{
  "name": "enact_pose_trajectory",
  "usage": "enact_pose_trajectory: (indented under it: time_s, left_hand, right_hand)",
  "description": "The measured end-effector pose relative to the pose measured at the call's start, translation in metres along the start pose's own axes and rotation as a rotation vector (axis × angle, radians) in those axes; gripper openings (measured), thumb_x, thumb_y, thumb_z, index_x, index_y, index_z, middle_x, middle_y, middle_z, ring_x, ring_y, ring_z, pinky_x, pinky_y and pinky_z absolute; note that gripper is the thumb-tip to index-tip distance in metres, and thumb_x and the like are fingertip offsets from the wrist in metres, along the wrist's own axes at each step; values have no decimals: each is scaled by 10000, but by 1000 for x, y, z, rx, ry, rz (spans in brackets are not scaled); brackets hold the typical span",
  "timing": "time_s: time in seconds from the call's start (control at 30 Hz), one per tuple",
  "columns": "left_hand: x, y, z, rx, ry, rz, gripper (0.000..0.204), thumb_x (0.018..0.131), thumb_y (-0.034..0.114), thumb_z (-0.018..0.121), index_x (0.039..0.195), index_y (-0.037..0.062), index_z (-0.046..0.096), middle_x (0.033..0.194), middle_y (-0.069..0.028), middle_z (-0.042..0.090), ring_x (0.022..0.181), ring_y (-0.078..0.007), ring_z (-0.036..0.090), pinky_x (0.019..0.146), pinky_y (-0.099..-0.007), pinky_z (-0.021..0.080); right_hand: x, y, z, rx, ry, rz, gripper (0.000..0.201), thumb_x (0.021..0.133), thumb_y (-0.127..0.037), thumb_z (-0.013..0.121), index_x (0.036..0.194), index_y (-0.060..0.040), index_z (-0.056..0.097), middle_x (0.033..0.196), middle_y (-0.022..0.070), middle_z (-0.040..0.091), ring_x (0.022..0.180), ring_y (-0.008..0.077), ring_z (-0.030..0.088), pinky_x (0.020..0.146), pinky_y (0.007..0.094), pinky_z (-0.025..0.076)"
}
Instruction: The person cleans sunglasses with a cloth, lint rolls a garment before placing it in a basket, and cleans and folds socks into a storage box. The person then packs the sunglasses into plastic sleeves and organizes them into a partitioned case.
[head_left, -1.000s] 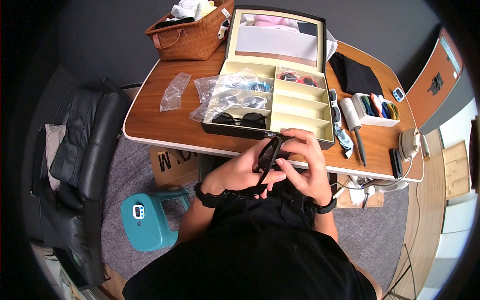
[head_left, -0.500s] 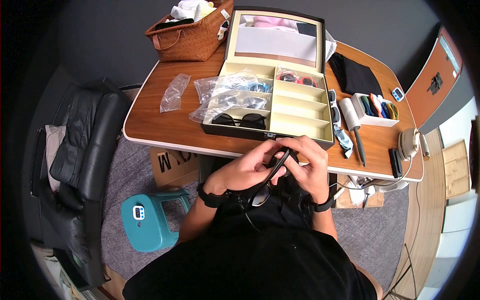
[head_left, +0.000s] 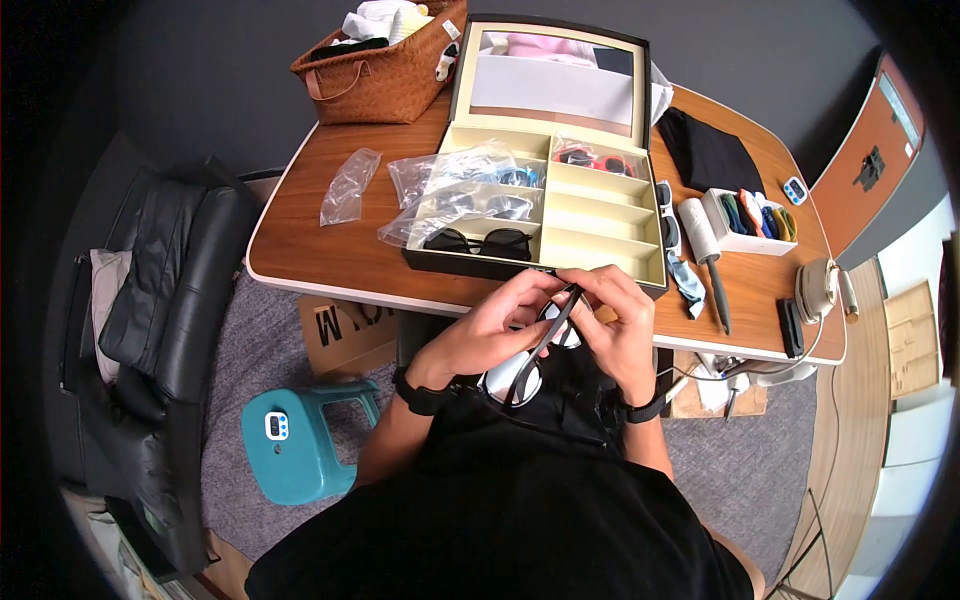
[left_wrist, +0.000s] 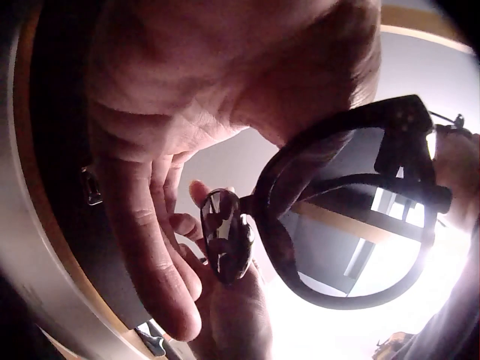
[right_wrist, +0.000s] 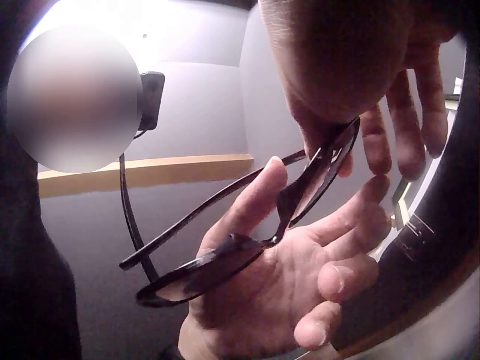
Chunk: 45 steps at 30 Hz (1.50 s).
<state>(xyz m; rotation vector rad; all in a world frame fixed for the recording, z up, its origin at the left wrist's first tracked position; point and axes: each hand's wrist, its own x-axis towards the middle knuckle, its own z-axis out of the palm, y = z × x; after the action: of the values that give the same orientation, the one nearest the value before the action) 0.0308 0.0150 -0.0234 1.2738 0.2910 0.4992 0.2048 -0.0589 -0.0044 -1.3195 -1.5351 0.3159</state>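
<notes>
Black-framed sunglasses (head_left: 513,380) hang between both hands below the table's front edge, one lens low on the left and the other up by the right hand. My right hand (head_left: 622,335) pinches their upper end. Around the frame curls my left hand (head_left: 475,345); its thumb lies along a temple arm in the right wrist view, where the sunglasses (right_wrist: 202,277) cross the palm. The left wrist view has one lens of the sunglasses (left_wrist: 360,225) close up, beside the bent left fingers. How firmly the left fingers touch the frame is partly hidden.
An open compartment case (head_left: 600,262) on the table holds black sunglasses (head_left: 480,242), red ones (head_left: 597,160) and bagged pairs. Around it are a plastic bag (head_left: 350,187), a woven basket (head_left: 385,85), a lint roller (head_left: 700,230) and a white box (head_left: 745,240). A teal stool (head_left: 300,450) stands below.
The sunglasses have turned between the hands, so both lenses now face the head camera. The right fingers have drawn in around the upper end, and both hands stay in front of the case.
</notes>
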Motion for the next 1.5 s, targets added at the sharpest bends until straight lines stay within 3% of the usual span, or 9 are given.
enact_pose_trajectory:
  time_s: [0.37, 0.43, 0.47, 0.67, 0.73, 0.97, 1.03, 1.37, 1.5]
  left_hand:
    - [1, -9, 3, 93, -36, -13, 365, 985, 165, 586, 1294, 9, 471, 976, -33, 571, 845, -80, 557, 706, -250, 518]
    - [-1, -8, 1, 122, -65, -92, 360, 1002, 142, 549, 1321, 6, 454, 1156, -29, 557, 979, -84, 551, 780, -257, 527]
    - [-1, -7, 1, 122, -65, -92, 360, 1002, 142, 549, 1321, 6, 454, 1156, -29, 557, 979, -84, 551, 780, -257, 527]
    - [-1, -4, 1, 149, -76, -82, 346, 1005, 174, 551, 1301, 15, 472, 1126, -28, 566, 957, -75, 547, 790, -260, 531]
    - [0, -6, 3, 137, -41, -58, 322, 992, 215, 585, 1237, 19, 508, 973, -3, 567, 823, -68, 529, 723, -237, 480]
    - [0, -10, 1, 264, -6, -28, 284, 979, 253, 609, 1152, 32, 561, 917, 21, 564, 806, -52, 507, 693, -224, 432]
    - [1, -9, 0, 286, -34, -106, 285, 992, 226, 588, 1198, 35, 542, 984, 8, 601, 925, -62, 557, 821, -246, 464]
    - [-1, -10, -2, 352, -80, -104, 225, 965, 125, 611, 1154, 21, 547, 966, -1, 624, 905, -58, 573, 766, -230, 474]
    - [5, -19, -2, 254, 36, 26, 146, 946, 41, 601, 1082, 1, 565, 913, 8, 606, 842, -53, 568, 721, -220, 476]
  right_hand:
    - [-1, 5, 4, -14, -1, -31, 121, 874, -78, 698, 978, -23, 726, 737, 104, 625, 643, 205, 618, 580, 312, 471]
    - [-1, 5, 6, 4, 1, -49, 124, 878, -87, 695, 980, -23, 724, 723, 105, 616, 619, 212, 597, 565, 320, 454]
    - [-1, 5, 5, 5, 1, -50, 124, 878, -87, 695, 980, -23, 724, 723, 105, 616, 619, 212, 597, 565, 320, 454]
    - [-2, 5, 5, 6, -25, -14, 116, 871, -87, 697, 961, -16, 718, 745, 118, 639, 662, 228, 630, 595, 314, 483]
    - [-2, 6, 6, 39, -46, 19, 103, 865, -86, 700, 936, -13, 715, 768, 125, 655, 680, 239, 649, 610, 319, 499]
    - [-3, 5, 7, 70, -54, 37, 103, 871, -92, 691, 911, 2, 707, 781, 137, 666, 677, 265, 657, 622, 334, 509]
    - [-3, 8, 8, 26, -40, -4, 110, 881, -96, 682, 898, 11, 702, 767, 142, 662, 666, 267, 651, 619, 334, 507]
    - [-3, 5, 9, 16, -72, 41, 121, 897, -101, 661, 888, 15, 695, 765, 146, 660, 675, 278, 648, 631, 342, 507]
    - [-2, 10, 9, -1, -72, -7, 181, 878, -119, 681, 1012, 3, 682, 864, 155, 682, 754, 286, 669, 680, 337, 523]
